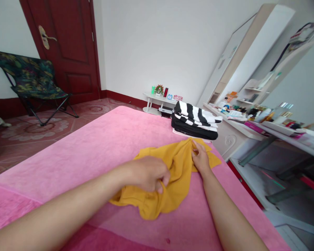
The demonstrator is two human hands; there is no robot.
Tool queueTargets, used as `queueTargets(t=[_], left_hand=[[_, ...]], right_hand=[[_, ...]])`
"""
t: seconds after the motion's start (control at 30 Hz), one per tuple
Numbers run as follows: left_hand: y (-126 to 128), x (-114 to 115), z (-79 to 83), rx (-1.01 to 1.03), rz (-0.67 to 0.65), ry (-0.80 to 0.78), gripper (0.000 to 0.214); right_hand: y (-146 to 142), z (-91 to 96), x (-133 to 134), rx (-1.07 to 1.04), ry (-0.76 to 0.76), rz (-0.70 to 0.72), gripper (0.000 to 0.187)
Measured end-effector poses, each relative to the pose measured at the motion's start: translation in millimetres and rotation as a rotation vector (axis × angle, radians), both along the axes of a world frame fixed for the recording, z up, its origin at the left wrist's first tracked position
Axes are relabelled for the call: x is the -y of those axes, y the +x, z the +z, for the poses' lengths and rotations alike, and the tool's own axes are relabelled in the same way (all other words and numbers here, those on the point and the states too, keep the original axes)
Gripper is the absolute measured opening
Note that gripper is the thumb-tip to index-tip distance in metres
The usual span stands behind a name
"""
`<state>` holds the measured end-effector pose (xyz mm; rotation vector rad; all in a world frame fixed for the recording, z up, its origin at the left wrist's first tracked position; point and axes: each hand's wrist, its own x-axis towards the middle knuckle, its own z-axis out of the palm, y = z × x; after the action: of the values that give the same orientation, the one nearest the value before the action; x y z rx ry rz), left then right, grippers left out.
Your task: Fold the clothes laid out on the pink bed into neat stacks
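A mustard-yellow garment (170, 195) lies crumpled on the pink bed cover (94, 150). My left hand (149, 173) is closed, its fingers pinching a fold of the yellow cloth near the garment's middle. My right hand (200, 157) pinches the cloth at its far edge, fingers pressed together. Beyond the garment, a stack of folded clothes (195, 120), black and white striped on top and black below, sits near the bed's far right corner.
A cluttered white dressing table (251, 125) with a tall mirror stands right of the bed. A small white side table (159, 99) with bottles is by the far wall. A folding chair (34, 87) stands by the red door (68, 45).
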<state>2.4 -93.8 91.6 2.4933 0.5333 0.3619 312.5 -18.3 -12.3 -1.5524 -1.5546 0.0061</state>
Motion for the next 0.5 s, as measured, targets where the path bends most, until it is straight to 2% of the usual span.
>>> queueTargets(t=[0.03, 0.07, 0.13, 0.17, 0.2, 0.27, 0.3, 0.37, 0.43, 0.5], left_hand=[[-9.4, -12.6, 11.7, 0.12, 0.09, -0.075, 0.008], [-21.1, -27.4, 21.2, 0.291, 0.245, -0.124, 0.008], [-49.8, -60.7, 29.0, 0.629, 0.667, -0.05, 0.009], [-65.3, -77.1, 26.9, 0.741, 0.874, 0.061, 0.006], [-80.3, -92.1, 21.7, 0.764, 1.042, 0.162, 0.005], [-104.4, -114.6, 7.2, 0.763, 1.241, 0.294, 0.016], [-111.7, -121.3, 0.6, 0.753, 1.28, 0.318, 0.021], [-115.1, -125.8, -6.8, 0.75, 1.244, 0.297, 0.024], [-105.7, -120.7, -5.9, 0.69, 1.094, 0.237, 0.022], [-89.1, -109.7, -1.6, 0.489, 0.899, 0.16, 0.022]], right_hand=[[-3.6, 2.0, 1.3, -0.028, 0.039, -0.017, 0.058], [-7.4, 3.8, 2.4, -0.072, 0.09, -0.048, 0.057], [-15.0, 6.8, 4.0, -0.174, 0.192, -0.121, 0.055], [-18.6, 8.2, 4.5, -0.207, 0.22, -0.144, 0.051], [-22.0, 9.5, 4.8, -0.219, 0.232, -0.152, 0.046], [-28.4, 12.4, 5.8, -0.201, 0.228, -0.13, 0.037], [-31.4, 14.1, 6.6, -0.178, 0.224, -0.107, 0.033], [-37.5, 17.5, 9.5, -0.116, 0.222, -0.046, 0.027], [-44.1, 20.5, 13.6, -0.047, 0.195, 0.042, 0.025], [-50.9, 22.1, 17.9, 0.033, 0.129, 0.14, 0.025]])
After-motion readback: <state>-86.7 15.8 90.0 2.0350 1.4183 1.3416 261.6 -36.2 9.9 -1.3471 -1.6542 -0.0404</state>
